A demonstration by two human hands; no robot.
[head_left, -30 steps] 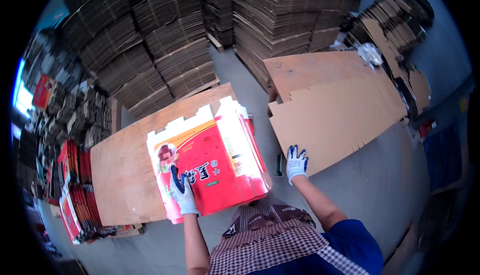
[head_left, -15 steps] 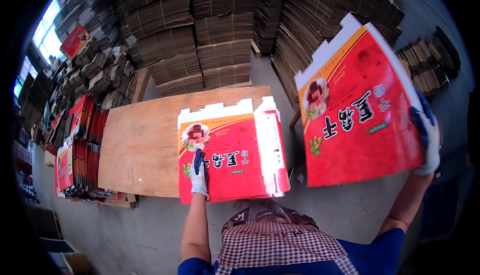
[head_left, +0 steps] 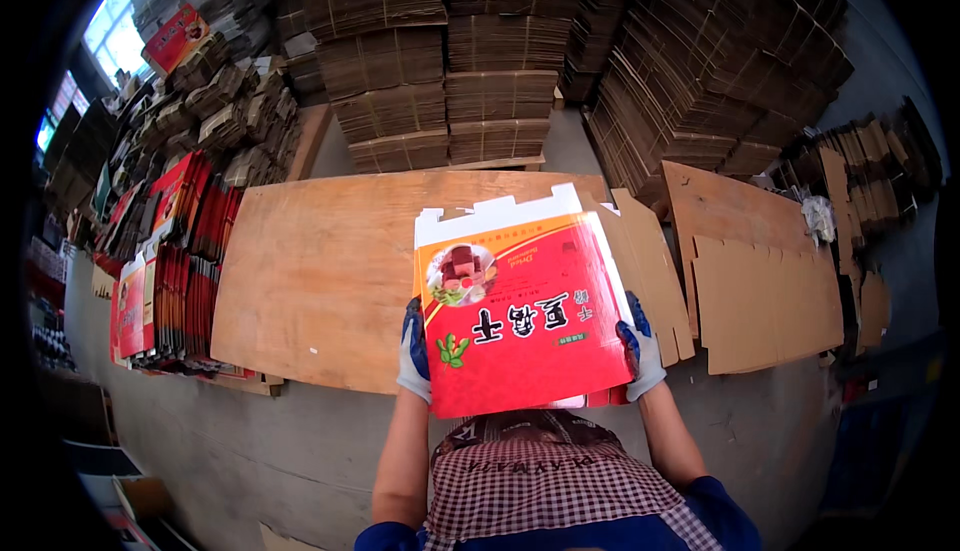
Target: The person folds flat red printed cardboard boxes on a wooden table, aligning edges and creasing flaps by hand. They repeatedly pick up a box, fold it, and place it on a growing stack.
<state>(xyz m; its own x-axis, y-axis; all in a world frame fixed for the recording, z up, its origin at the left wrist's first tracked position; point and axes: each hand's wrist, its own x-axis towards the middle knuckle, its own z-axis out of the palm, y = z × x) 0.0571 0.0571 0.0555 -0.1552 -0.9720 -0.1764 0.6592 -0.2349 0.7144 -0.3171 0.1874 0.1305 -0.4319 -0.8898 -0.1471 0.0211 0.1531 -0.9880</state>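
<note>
red carton sheet point(head_left: 525, 321) between gloved hands point(head_left: 413, 351)

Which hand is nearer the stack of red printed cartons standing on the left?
Left. The left hand grips the held red carton's near side; the right hand its far side from the stack.

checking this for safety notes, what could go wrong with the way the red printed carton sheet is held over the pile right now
1. The red carton sheet is pinched only at its side edges by the left hand and right hand, so it could bow or slip.
2. It may land askew on the printed sheets beneath it, leaving an uneven pile.
3. The loose brown cardboard blanks lie close on the right and could be knocked.
</note>
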